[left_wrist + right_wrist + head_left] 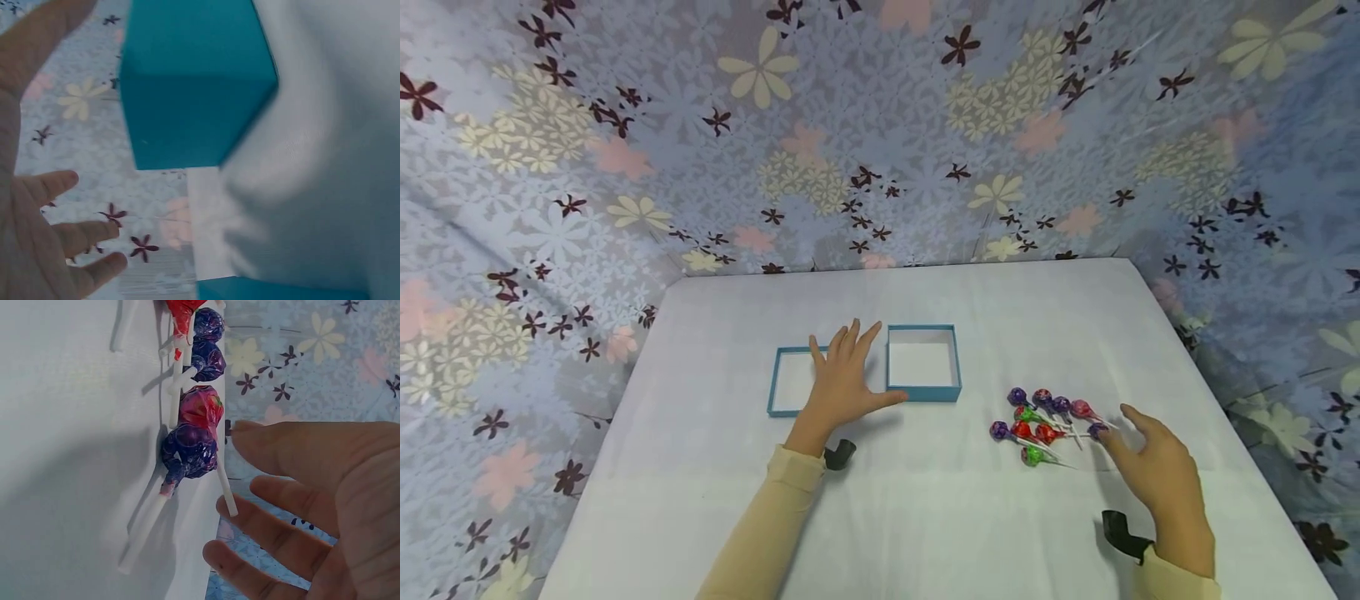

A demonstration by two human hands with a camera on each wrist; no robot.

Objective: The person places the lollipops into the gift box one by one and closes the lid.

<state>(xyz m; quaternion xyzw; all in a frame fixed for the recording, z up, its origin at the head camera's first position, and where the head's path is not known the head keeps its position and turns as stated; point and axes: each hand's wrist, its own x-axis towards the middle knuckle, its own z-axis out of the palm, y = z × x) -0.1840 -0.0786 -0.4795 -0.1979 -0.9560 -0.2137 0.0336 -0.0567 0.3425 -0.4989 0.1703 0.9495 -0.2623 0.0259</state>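
Furthest left on the white table (925, 517), a shallow blue-edged box (786, 413) lies with its white inside facing up, its right part hidden from the head view by the left hand (842, 387). That hand reaches in from a pale yellow sleeve (767, 521), a black piece (840, 455) at its wrist; its fingers are spread wide and the thumb points out to the right, with nothing in its grasp. Just right of the fingers stands a second blue box (925, 393), open at the top and white inside; the thumb crosses its near left corner in the head view, and whether the tip touches it I cannot tell. Further right, well apart from both boxes, lies a loose cluster of lollipops (1022, 429) in purple, red, green and pink wrappers, their white sticks pointing mostly rightward. At the cluster's right end, a purple lollipop (1097, 431) lies just beside the pink one (1081, 408), right by the fingertips of the right hand (1161, 471). This hand is partly open, thumb and fingers apart, gripping nothing; the right wrist view shows the pink lollipop's stick overlapping a finger, but contact is unclear.
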